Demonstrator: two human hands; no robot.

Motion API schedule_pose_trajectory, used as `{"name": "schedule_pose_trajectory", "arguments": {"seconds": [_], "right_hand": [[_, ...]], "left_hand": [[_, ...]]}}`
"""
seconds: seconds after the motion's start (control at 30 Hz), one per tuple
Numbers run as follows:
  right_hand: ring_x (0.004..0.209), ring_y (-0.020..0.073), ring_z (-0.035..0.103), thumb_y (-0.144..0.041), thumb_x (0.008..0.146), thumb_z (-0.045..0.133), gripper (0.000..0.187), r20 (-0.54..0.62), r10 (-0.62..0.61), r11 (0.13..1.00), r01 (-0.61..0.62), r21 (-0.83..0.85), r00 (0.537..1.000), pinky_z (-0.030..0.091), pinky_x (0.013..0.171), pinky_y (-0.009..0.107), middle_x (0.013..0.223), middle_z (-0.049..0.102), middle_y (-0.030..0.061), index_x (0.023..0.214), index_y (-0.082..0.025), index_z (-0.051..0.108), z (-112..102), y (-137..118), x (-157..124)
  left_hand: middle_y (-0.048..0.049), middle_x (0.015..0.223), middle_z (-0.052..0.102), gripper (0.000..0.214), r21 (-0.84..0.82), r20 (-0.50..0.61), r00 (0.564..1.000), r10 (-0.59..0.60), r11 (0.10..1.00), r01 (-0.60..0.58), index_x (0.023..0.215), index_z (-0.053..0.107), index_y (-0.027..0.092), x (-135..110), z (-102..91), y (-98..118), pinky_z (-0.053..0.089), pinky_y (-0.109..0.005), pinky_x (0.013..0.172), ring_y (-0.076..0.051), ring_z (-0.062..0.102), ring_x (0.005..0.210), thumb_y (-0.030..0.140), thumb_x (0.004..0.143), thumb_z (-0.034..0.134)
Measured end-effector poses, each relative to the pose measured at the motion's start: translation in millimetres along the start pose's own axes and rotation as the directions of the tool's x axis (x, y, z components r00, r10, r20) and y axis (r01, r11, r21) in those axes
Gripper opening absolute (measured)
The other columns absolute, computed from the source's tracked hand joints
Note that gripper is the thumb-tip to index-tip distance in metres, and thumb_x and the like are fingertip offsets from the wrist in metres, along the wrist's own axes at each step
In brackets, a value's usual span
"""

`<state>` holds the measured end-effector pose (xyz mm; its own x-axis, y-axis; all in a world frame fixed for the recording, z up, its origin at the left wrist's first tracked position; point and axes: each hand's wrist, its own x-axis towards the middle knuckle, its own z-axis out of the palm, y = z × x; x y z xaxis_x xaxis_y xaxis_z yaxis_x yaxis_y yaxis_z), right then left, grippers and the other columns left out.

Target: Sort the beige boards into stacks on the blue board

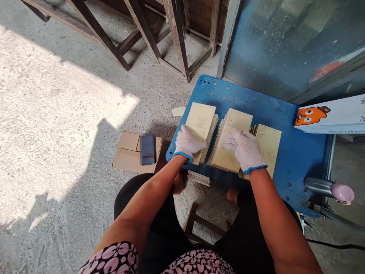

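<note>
Three stacks of thin pale wooden sheets lie on a blue platform (288, 125). My left hand (186, 144), in a white knit glove, rests on the near end of the left stack (202, 120), fingers curled around its edge. My right hand (245, 149), also gloved, lies on the middle stack (232, 131), fingers bent and pressing on the top sheet. The right stack (269, 142) sits partly under the middle one, just beyond my right wrist. A few more sheets (199, 177) lie on the floor under the platform's front edge.
A flattened cardboard box (129, 150) with a phone (147, 149) on it lies on the concrete floor at left. Dark wooden frames (176, 38) stand behind. A white carton (332, 114) and a metal handle with a pink tip (330, 189) sit at right. A small stool (199, 224) is between my knees.
</note>
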<state>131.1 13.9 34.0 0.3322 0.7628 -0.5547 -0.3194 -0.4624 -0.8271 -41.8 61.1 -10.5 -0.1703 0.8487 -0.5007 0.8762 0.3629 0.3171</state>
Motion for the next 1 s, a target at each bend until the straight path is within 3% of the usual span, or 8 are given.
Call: {"name": "schedule_pose_trajectory", "arguments": {"seconds": [0.3,0.53,0.73,1.0], "right_hand": [[0.074,0.0160,0.068,-0.044,0.074,0.078,0.029,-0.007,0.005,1.000,-0.006,-0.021,1.000,0.062,0.069,0.030,0.075,0.065,0.0014,0.081,-0.021,0.064,-14,-10,-5],[0.067,0.0129,0.061,-0.043,0.075,0.078,0.028,0.017,0.013,1.000,-0.013,0.007,1.000,0.059,0.067,0.028,0.068,0.057,-0.0017,0.077,-0.021,0.061,-20,-14,-6],[0.063,0.0127,0.056,-0.049,0.075,0.079,0.036,0.032,-0.007,1.000,0.008,-0.018,0.999,0.056,0.063,0.028,0.064,0.051,-0.0029,0.071,-0.023,0.054,-18,-13,-5],[0.063,0.0116,0.056,-0.049,0.078,0.077,0.033,0.064,-0.025,0.998,0.029,-0.056,0.998,0.055,0.063,0.027,0.067,0.054,-0.0026,0.076,-0.022,0.059,-17,-9,-3]], "left_hand": [[-0.0340,0.138,0.052,0.125,0.073,-0.022,0.999,-0.032,0.997,0.033,0.152,0.026,0.004,20,31.5,0,0.047,-0.052,0.099,-0.047,0.056,0.126,0.047,0.053,0.089],[-0.0342,0.141,0.049,0.139,0.090,-0.035,0.998,-0.049,0.995,0.052,0.157,0.021,0.004,24,36.7,5,0.046,-0.050,0.104,-0.047,0.053,0.130,0.053,0.048,0.091],[-0.0333,0.142,0.048,0.138,0.144,-0.020,1.000,-0.024,0.989,0.027,0.158,0.015,0.000,20,41.4,10,0.044,-0.049,0.108,-0.044,0.050,0.133,0.051,0.054,0.089],[-0.0301,0.151,0.041,0.139,0.156,0.030,0.999,0.021,0.987,-0.026,0.160,0.011,0.005,17,46.7,6,0.038,-0.051,0.115,-0.043,0.040,0.142,0.055,0.056,0.089]]}}
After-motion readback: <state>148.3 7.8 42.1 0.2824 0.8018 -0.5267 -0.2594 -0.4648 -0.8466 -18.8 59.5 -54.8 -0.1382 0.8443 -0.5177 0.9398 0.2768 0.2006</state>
